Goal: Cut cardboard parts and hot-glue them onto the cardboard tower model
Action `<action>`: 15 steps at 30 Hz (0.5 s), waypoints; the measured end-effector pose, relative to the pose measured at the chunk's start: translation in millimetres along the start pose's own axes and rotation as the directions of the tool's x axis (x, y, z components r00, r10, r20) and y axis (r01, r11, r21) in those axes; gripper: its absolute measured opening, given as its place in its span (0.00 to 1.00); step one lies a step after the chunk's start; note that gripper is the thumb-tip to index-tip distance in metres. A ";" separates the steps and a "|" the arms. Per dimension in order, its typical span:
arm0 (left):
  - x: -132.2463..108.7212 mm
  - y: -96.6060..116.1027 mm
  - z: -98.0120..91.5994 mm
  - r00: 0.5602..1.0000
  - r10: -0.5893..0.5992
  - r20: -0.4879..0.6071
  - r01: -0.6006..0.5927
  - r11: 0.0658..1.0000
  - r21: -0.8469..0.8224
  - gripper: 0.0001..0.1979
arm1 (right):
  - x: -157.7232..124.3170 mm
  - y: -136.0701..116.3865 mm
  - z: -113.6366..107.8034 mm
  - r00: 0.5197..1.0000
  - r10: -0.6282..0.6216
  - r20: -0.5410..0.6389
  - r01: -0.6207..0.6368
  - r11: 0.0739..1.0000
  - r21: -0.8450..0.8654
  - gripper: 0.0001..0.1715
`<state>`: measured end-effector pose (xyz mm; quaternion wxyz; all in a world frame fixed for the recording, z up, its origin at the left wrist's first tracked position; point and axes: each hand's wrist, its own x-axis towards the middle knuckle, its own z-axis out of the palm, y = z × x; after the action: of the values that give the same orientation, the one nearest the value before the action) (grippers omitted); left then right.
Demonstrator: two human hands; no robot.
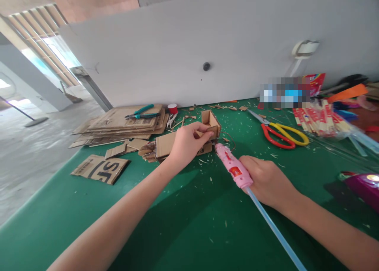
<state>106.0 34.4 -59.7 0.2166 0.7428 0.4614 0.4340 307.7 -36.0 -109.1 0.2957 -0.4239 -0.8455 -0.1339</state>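
Pinched in my left hand (pixel 189 142) is a small piece of cardboard (pixel 212 129), held at the near side of a little open cardboard box (pixel 213 120). That box belongs to, or touches, a longer cardboard construction (pixel 166 143) lying under my left hand; the join is covered by my fingers. My right hand (pixel 263 178) is wrapped round a pink hot glue gun (pixel 234 167), whose tip points at the box's lower corner. A long clear glue stick (pixel 275 227) sticks out of the gun's back end. The nozzle's contact with the cardboard is too small to tell.
Stacked cardboard sheets (pixel 118 121) with teal-handled pliers (pixel 145 112) on top lie at the back left. A printed cardboard piece (pixel 100 169) is nearer. Scissors (pixel 281 134), bagged sticks (pixel 322 119) and a purple object (pixel 363 188) lie right. A grey wall (pixel 177 57) stands behind.
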 end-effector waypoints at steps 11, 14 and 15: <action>0.4 1.6 -1.4 1.000 -0.002 0.002 0.002 1.000 0.013 0.04 | 0.5 1.2 -1.6 1.000 -0.004 0.012 0.005 1.000 -0.021 0.08; 0.5 0.8 -2.3 1.000 0.009 0.013 -0.009 0.999 0.045 0.05 | 0.6 0.6 -3.8 1.000 0.011 0.003 -0.011 1.000 -0.008 0.09; 0.6 0.5 -2.7 1.000 0.016 0.015 -0.017 0.998 0.054 0.05 | 0.7 0.6 -4.7 1.000 0.014 -0.003 -0.014 1.000 -0.007 0.09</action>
<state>104.1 34.5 -57.6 0.1960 0.7553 0.4653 0.4178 309.7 -37.4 -104.9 0.2965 -0.4304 -0.8417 -0.1355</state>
